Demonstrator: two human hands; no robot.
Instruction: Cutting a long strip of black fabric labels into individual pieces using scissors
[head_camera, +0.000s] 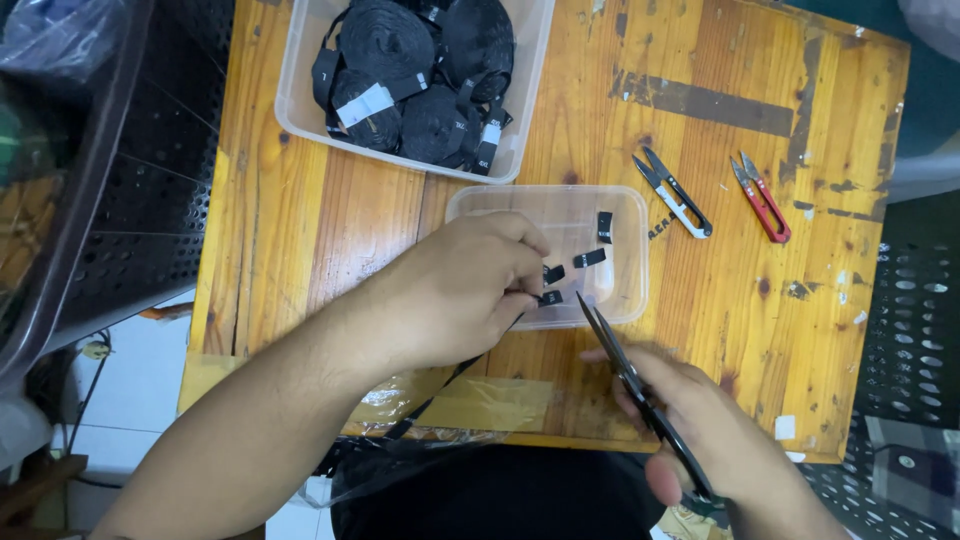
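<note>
Black label strip (548, 297) is pinched in the fingers of the left hand (455, 290), at the near edge of a small clear tray (630, 290) holding cut black pieces (590, 258). Right hand (715, 440) is closed on black snips (640, 385), blades closed, tips beside the strip. Wooden surface (330, 220) also carries a larger tub (290, 95) of black label rolls, and two spare snips, one black (672, 192), one red (762, 197).

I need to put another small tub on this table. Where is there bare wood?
Bare wood lies on the wooden table left of the small clear plastic tub, below the large clear bin of black ribbon rolls. Top right is free too. Crowded: around the white-handled snips, red-handled snips and both hands.
</note>
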